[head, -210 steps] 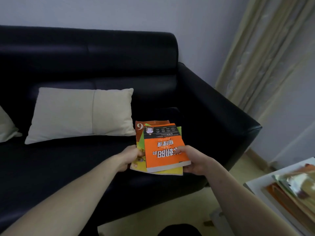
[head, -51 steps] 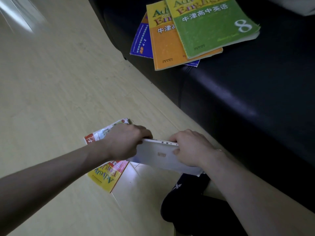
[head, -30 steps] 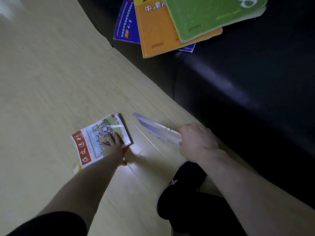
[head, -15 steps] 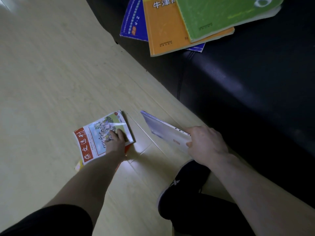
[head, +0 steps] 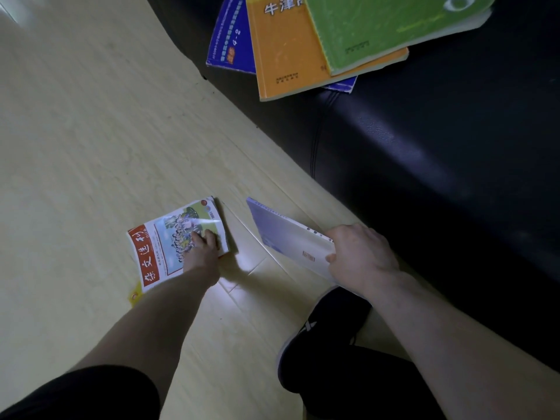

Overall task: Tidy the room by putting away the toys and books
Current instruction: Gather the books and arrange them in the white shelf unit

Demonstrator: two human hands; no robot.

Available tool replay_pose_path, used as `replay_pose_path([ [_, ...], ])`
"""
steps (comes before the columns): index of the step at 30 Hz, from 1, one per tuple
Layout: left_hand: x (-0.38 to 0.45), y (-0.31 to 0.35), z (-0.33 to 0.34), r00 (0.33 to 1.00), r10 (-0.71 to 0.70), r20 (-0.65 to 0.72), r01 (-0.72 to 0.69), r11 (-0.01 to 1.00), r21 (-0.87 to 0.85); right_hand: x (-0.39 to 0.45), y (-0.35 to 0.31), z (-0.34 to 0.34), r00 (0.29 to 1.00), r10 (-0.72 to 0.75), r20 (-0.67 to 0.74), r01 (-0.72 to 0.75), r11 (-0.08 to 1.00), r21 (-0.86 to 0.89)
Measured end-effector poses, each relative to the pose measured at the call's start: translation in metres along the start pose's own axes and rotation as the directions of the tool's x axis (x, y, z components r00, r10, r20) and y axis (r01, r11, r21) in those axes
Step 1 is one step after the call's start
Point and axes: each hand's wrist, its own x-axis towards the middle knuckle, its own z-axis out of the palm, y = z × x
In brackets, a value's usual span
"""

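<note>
My right hand grips a thin pale book by its near corner, tilted clear of the floor. My left hand lies on a magazine flat on the floor, fingertips curled at its far edge near a lifted page corner; whether they have a true hold, I cannot tell. A yellow book peeks out under the magazine.

Risks, as I judge them: the fingertips may peel up only the cover and crease it, or leave the yellow book behind. The pale book, held by one corner, could droop and slip.

Beyond both hands, on the black sofa, three books overhang the seat edge: green book with part of a white numeral, orange book reading "牛津", blue book marked "4-2". A knock could tip them off. The magazine's red strip carries large white characters I cannot read surely.
</note>
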Motion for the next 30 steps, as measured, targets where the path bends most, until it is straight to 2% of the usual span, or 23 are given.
replay_pose_path([
  [4,-0.007,-0.009,-0.017,0.997,0.057,-0.048,-0.057,0.998,0.002,0.002,0.001,-0.007,1.000,-0.006,-0.012,0.005,1.000,-0.023],
  [7,-0.022,-0.024,-0.036,0.995,0.090,-0.031,-0.090,0.996,-0.008,-0.007,0.001,-0.020,0.999,-0.001,-0.042,0.000,0.999,-0.040],
  [10,-0.039,-0.045,-0.058,0.990,0.128,-0.067,-0.133,0.988,-0.079,-0.024,0.002,-0.030,0.996,0.011,-0.089,-0.016,0.998,-0.059],
  [16,-0.104,-0.049,-0.095,0.927,0.310,-0.210,-0.353,0.911,-0.213,-0.092,0.020,-0.064,0.974,-0.008,-0.225,-0.003,0.999,-0.052],
  [18,-0.134,-0.038,-0.110,0.870,0.374,-0.320,-0.460,0.850,-0.258,-0.127,0.038,-0.083,0.960,-0.008,-0.281,0.001,1.000,-0.025],
  [22,-0.210,0.002,-0.164,0.733,0.511,-0.449,-0.660,0.693,-0.289,-0.206,0.075,-0.121,0.916,0.052,-0.397,-0.058,0.998,-0.003],
  [26,-0.287,0.050,-0.223,0.531,0.646,-0.548,-0.836,0.503,-0.217,-0.289,0.106,-0.153,0.848,0.189,-0.494,-0.178,0.982,0.069],
  [30,-0.356,0.099,-0.280,0.286,0.689,-0.665,-0.930,0.367,-0.021,-0.374,0.143,-0.177,0.706,0.347,-0.617,-0.284,0.937,0.203],
])
